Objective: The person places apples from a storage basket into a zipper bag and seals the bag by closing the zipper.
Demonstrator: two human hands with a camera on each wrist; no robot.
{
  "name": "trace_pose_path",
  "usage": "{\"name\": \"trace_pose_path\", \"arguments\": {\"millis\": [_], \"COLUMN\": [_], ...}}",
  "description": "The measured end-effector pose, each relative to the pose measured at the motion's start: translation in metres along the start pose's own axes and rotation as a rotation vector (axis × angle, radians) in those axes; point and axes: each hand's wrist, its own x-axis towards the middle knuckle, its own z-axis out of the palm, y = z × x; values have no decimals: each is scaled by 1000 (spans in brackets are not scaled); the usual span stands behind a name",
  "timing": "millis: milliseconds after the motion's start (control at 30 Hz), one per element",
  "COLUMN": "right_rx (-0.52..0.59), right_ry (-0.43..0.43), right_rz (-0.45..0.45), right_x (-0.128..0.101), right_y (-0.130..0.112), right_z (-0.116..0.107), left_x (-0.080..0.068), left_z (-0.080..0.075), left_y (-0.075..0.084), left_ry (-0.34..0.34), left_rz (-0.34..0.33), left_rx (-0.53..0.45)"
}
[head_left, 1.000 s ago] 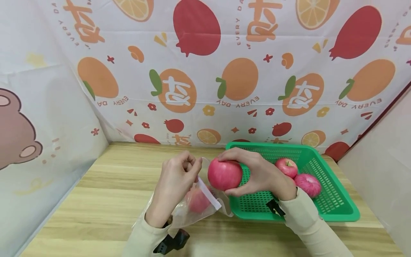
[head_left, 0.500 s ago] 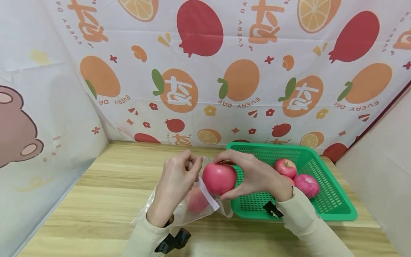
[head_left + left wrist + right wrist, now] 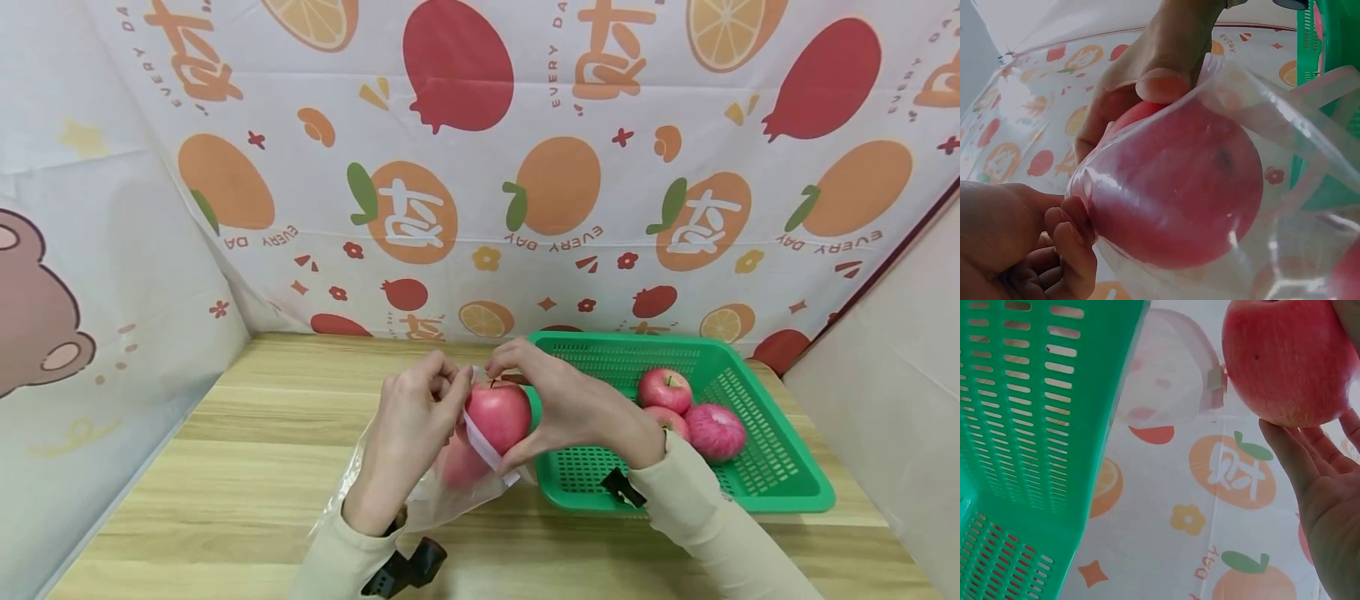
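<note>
A red apple (image 3: 501,414) sits in the mouth of a clear plastic bag (image 3: 444,502), gripped by my right hand (image 3: 573,400) with fingers over its top and thumb low on its side. The left wrist view shows this apple (image 3: 1179,181) behind the clear film. My left hand (image 3: 416,417) pinches the bag's rim between thumb and fingers, just left of the apple. The rim carries a white strip (image 3: 483,446), crossing in front of the apple. Lower in the bag lies another apple (image 3: 460,467), partly covered by the left hand and the strip.
Right of the bag stands a green perforated basket (image 3: 787,504). Three apples show in it: one with its stem up (image 3: 665,389), a striped one (image 3: 716,432) and one partly hidden (image 3: 667,419) by the right wrist. A fruit-printed cloth (image 3: 480,200) hangs behind the wooden table (image 3: 225,467).
My right hand has carried the apple leftward from over the basket's left edge into the bag's mouth. The left hand has stayed nearly still, keeping its pinch on the rim.
</note>
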Motion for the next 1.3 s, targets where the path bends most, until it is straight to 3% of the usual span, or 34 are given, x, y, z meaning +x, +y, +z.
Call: {"name": "trace_pose_path", "arguments": {"millis": [400,800,1133,1233,1300], "right_rx": [-27,-184,-215,-228,-243], "right_ry": [-9,-14,27,36,38], "right_rz": [9,87,140,161,171], "right_x": [0,-12,-31,-37,-40], "right_y": [-1,-1,10,14,17], "right_z": [1,-9,-24,-28,-31], "left_x": [-2,-2,-4,-3,-3], "left_z": [-2,-12,-17,-21,-25], "left_y": [0,0,0,0,-2], "left_ry": [39,19,-40,-75,-88], "left_rz": [62,42,49,82,139], "left_rx": [-17,-26,164,227,266]}}
